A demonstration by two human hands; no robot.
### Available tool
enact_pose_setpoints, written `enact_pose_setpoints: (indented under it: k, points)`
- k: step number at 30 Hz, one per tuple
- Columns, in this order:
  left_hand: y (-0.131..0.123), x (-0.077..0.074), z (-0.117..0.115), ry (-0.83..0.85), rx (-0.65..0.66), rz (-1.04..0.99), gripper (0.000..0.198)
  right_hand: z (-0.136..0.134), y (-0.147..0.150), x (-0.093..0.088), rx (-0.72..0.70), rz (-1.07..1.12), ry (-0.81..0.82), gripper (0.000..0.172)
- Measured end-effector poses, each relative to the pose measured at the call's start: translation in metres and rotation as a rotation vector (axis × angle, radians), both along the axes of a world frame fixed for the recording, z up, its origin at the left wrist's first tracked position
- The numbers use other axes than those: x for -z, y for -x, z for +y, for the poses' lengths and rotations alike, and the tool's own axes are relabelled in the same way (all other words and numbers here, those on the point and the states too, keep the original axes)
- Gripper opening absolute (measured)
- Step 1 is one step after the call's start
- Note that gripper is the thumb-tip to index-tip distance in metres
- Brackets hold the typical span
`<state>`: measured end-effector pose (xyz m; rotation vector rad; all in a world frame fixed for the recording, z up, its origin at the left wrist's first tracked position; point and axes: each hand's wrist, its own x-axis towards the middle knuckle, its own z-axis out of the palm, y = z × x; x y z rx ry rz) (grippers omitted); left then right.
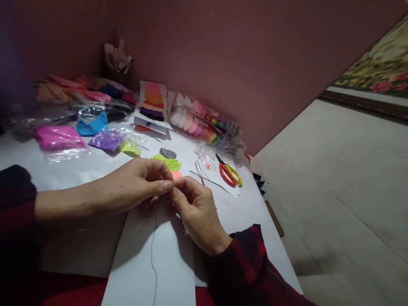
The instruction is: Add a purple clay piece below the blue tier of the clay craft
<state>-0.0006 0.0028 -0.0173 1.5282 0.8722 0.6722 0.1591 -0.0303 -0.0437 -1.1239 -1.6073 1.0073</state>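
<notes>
My left hand point(143, 182) and my right hand point(195, 204) meet over a long white sheet point(153, 277), fingertips pinched together. Whatever lies between the fingers is too small or hidden to make out. Below them a thin dark wavy line point(153, 267) runs down the sheet towards me. Just beyond my fingers, textured patches sit on the sheet: a salmon-pink one point(176, 174), a lime-green one point(167, 161) and a grey one point(168, 153). The pink patch is partly covered by my hands.
Red-and-yellow-handled scissors point(233, 174) and a slim silver tool point(199, 171) lie to the right. Left are bags of pink point(59, 138), purple point(107, 139) and blue material point(93, 124). A coloured card point(153, 98) and a pack of coloured pieces point(200, 122) stand near the wall.
</notes>
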Motion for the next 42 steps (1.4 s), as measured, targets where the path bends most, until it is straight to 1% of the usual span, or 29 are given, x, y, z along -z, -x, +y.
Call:
enact_pose_setpoints:
  k: [4,10,18,28,34,38,42]
  points:
    - [0.0000,-0.0019,0.0003,0.000,-0.009,0.031,0.015,0.0000,-0.0007,0.0002,-0.004,-0.018,0.002,0.025]
    - [0.0000,-0.0010,-0.0010,-0.002,-0.014,0.041,0.016,0.0003,-0.0011,0.0005,-0.008,-0.042,-0.004,0.024]
    - [-0.0020,-0.0025,-0.0013,-0.003,-0.027,0.058,0.012,0.0014,-0.0014,0.0018,-0.012,-0.091,-0.028,0.019]
    - [-0.0018,-0.0007,-0.0012,-0.014,-0.032,0.054,0.013,0.0011,-0.0017,0.0023,-0.018,-0.078,-0.028,0.019]
    - [-0.0022,-0.0033,-0.0024,-0.033,-0.072,-0.001,0.014,0.0008,0.0001,-0.0014,-0.015,0.025,-0.010,0.021]
    - [-0.0024,-0.0062,-0.0029,-0.021,-0.114,-0.032,0.013,0.0011,0.0010,-0.0031,-0.018,0.092,0.002,0.019]
    - [-0.0017,-0.0030,0.0006,-0.034,-0.134,-0.082,0.014,0.0007,0.0018,-0.0024,-0.009,0.131,0.016,0.014]
